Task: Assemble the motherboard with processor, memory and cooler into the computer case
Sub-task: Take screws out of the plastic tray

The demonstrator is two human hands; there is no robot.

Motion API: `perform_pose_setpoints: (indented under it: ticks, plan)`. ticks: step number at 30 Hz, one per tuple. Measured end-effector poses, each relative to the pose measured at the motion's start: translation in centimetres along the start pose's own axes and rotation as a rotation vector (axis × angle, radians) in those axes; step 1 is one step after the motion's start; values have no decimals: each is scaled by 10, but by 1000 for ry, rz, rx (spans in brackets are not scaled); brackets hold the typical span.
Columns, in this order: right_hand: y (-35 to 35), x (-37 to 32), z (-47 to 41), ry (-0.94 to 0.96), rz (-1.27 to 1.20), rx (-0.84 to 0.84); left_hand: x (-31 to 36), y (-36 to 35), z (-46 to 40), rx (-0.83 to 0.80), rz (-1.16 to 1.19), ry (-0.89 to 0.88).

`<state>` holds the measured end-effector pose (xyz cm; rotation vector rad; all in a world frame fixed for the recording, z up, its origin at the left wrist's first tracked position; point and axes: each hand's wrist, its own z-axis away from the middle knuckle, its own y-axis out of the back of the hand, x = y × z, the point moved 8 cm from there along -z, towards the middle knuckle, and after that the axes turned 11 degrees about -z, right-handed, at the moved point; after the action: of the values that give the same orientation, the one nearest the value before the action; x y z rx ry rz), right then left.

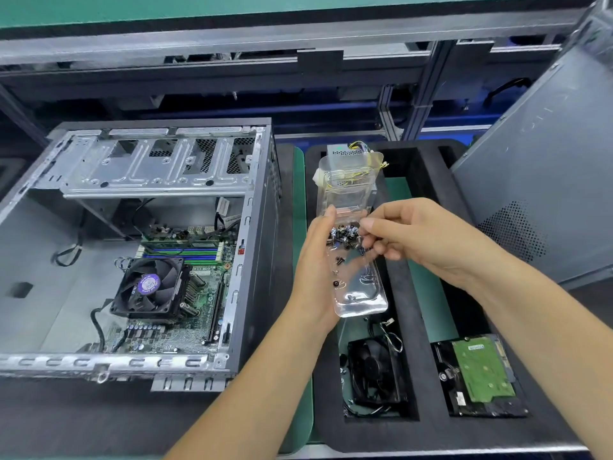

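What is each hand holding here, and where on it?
The left hand grips the clear plastic tray along its left edge. The right hand pinches among the screws in it; whether one is held cannot be told.

Both forearms reach forward, the left hand [316, 267] cupped palm-up with its thumb raised, the right hand [418, 237] just beside it, fingertips [366, 224] pinched together at the left thumb.

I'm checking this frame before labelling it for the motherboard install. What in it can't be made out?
Head view:
- Screws in the clear plastic tray: too small and clustered to count or type.
- Right hand fingers: whether they pinch a screw is hidden by the fingers themselves.
- Motherboard mounting holes: partly covered by the cooler; screws there unreadable.
- Hard drive label: too small.
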<state>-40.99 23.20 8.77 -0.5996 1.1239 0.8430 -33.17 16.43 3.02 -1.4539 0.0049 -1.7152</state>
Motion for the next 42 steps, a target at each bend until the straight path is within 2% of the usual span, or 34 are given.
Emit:
perform_pose_setpoints:
  ticks: [3, 5, 10, 13, 16, 20, 27, 28, 31, 33, 42]
  plan:
    - [0, 0, 0, -23, -133, -5, 0, 2, 0, 29, 19, 9]
    - [-1, -1, 0, -12, -69, -2, -1, 2, 1, 49, 42, 29]
    - [-8, -16, 2, 223, 587, 59, -2, -4, 1, 0, 78, 61]
    - [-14, -23, 3, 323, 819, 163, 0, -8, 1, -6, 109, 67]
    - [-15, -28, 4, 374, 845, 189, 1, -8, -1, 7, 79, 60]
    - [-22, -34, 11, 420, 782, 135, 2, -5, -1, 41, -7, 46]
    - [-34, -33, 8, 435, 973, 113, 4, -4, 2, 62, -44, 48]
    - [-31, -31, 7, 418, 912, 111, 4, -4, 2, 65, -44, 38]
    - [-21, -23, 4, 270, 402, 29, 7, -1, 3, 66, -26, 10]
    - [-18, -19, 5, 177, 181, -26, 8, -1, 4, 68, -19, 4]
    - [-21, -11, 7, -7, -69, -129, 5, -3, 3, 36, 8, -23]
